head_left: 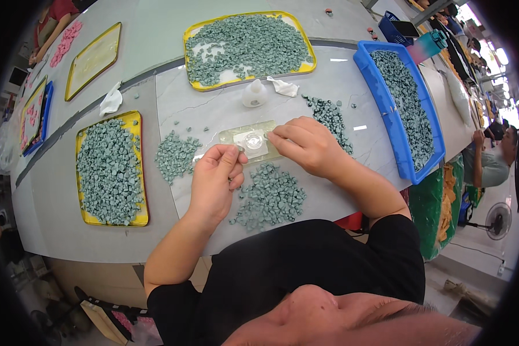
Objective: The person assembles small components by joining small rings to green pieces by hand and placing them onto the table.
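Since everything rides on it, start with the pale grey marble-patterned bench [184, 98], which fills most of the view. Next come the trays: a wide yellow-rimmed tray [228, 76] at the far side, a deep blue plastic tray [393, 121] on the right and a smaller yellow-rimmed tray [139, 217] on the left, all loaded with chunky grey-green pieces [111, 173].

Loose heaps of the same stuff sit on the bench too: a near heap [271, 199] just below the hands, a left heap [177, 154] and a right heap [331, 121].

Between those heaps lies a see-through greenish rectangular plate [230, 136] with a pale round patch on it. The left hand [213, 173] is at its near left edge, thumb and forefinger closed on one small dark grey piece [240, 149]. The right hand [307, 144] has its fingertips bunched at the plate's right side; can't tell if anything's pinched there. Beyond the plate stands a little white squeeze bottle [254, 95].

My read: it's the one-piece-at-a-time handling step, right over the plate. Next move probably calls for a light, steady pinch and some careful lining up.
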A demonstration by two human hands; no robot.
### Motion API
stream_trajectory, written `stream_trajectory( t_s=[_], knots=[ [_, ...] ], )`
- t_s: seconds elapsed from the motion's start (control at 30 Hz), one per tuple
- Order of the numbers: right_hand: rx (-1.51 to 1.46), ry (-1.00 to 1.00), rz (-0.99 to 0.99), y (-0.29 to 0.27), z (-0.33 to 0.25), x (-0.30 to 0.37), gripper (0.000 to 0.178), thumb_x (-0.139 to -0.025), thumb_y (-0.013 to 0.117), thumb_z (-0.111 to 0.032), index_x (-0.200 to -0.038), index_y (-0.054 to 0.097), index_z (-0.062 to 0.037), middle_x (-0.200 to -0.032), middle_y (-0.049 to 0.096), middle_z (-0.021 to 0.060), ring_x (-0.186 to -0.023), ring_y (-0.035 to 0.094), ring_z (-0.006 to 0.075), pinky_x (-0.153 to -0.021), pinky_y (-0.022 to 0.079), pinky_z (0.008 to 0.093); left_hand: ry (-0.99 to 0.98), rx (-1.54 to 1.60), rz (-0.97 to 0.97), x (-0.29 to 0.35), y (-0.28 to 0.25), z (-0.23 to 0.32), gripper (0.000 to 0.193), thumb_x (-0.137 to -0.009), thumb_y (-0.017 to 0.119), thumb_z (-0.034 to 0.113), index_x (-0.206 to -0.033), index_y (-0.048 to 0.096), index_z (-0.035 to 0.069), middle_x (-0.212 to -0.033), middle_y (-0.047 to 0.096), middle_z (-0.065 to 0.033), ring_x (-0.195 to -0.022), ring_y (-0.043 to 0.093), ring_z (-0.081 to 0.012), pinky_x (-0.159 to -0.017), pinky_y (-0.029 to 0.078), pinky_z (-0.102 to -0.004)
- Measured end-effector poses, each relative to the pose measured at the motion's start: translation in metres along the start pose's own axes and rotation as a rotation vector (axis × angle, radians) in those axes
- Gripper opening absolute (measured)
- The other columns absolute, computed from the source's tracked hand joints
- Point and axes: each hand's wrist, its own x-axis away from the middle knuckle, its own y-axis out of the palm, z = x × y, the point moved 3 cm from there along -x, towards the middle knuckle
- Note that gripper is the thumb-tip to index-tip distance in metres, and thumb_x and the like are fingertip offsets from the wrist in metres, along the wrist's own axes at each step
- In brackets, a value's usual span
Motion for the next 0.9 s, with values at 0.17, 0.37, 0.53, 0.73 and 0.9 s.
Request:
stream_trajectory(
  t_s=[0.17, 0.37, 0.53, 0.73, 0.9],
  knots=[
    [0.05, -0.097, 0.007, 0.008, -0.007, -0.008, 0.029, -0.065, 0.06, -0.006, -0.092, 0.062, 0.0023, -0.088, 0.059, 0.0092, -0.074, 0.059, 0.0212, -0.065, 0.05, 0.0309, -0.079, -0.038, -0.002, 0.003, 0.001, 0.001, 0.019, -0.094, 0.049, 0.022, -0.085, 0.049, 0.005, -0.072, 0.049, -0.0006, -0.052, 0.034, -0.0043, -0.045, 0.029, -0.0188],
    [0.093, -0.15, -0.022, 0.016, -0.012, -0.012, 0.028, -0.064, 0.06, -0.005, -0.091, 0.062, 0.0031, -0.087, 0.059, 0.0095, -0.074, 0.06, 0.0208, -0.065, 0.051, 0.0305, -0.137, -0.105, -0.019, 0.006, -0.003, 0.001, 0.025, -0.095, 0.047, 0.027, -0.081, 0.049, 0.006, -0.069, 0.046, 0.0014, -0.053, 0.035, -0.0044, -0.044, 0.028, -0.0188],
    [0.08, -0.159, -0.04, 0.017, -0.013, -0.014, 0.028, -0.064, 0.06, -0.005, -0.091, 0.062, 0.0029, -0.088, 0.058, 0.0094, -0.075, 0.06, 0.0212, -0.064, 0.051, 0.0311, -0.115, -0.028, -0.028, 0.008, -0.001, 0.0, 0.022, -0.096, 0.046, 0.024, -0.083, 0.048, 0.006, -0.068, 0.046, 0.001, -0.055, 0.035, -0.0053, -0.044, 0.028, -0.0196],
    [-0.35, 0.188, 0.051, 0.019, -0.008, -0.011, 0.02, -0.07, 0.065, 0.001, -0.089, 0.061, 0.0026, -0.085, 0.061, 0.0107, -0.074, 0.06, 0.0206, -0.065, 0.05, 0.0296, -0.096, -0.067, -0.05, 0.011, 0.002, -0.001, 0.023, -0.097, 0.042, 0.024, -0.085, 0.047, 0.006, -0.07, 0.044, 0.0014, -0.055, 0.034, -0.0055, -0.046, 0.028, -0.0202],
    [-1.236, 1.064, -0.062, 0.028, -0.011, -0.007, 0.009, -0.081, 0.064, -0.001, -0.087, 0.06, 0.0028, -0.087, 0.063, 0.0066, -0.075, 0.059, 0.01, -0.064, 0.048, 0.0217, -0.116, -0.114, -0.091, 0.015, 0.004, 0.0, 0.023, -0.097, 0.042, 0.025, -0.085, 0.046, 0.006, -0.069, 0.042, 0.0017, -0.054, 0.033, -0.0049, -0.045, 0.027, -0.0202]
  ],
)
